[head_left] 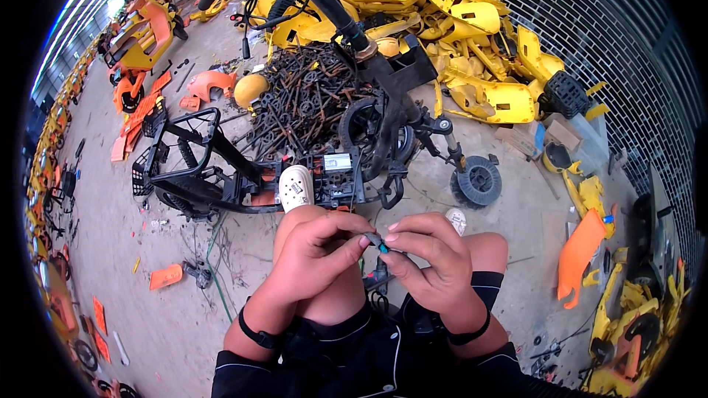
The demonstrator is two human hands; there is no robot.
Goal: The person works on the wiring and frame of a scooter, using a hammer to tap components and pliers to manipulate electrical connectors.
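Small dark part with a teal section [378, 243], just below the middle of the frame, held above the lap of a seated person; left hand [317, 254] and right hand [435, 254] are close together, each pinching the part between thumb and fingertips, which hide much of its outline; the hold looks slight, so an uneven pull or a slipping thumb could drop it toward the dark clothing [339, 361], where, to my eye, it would be hard to find; too hard a twist might crack it; farther up, a black scooter chassis [361, 184] crosses the middle of the picture, a white clog [296, 188] resting on it, and bars the way to a heap of rusty metal parts [302, 99]; yellow panels [476, 16] fill the upper right; an orange panel [579, 254] lies at right, and an orange strip [166, 276] at lower left.
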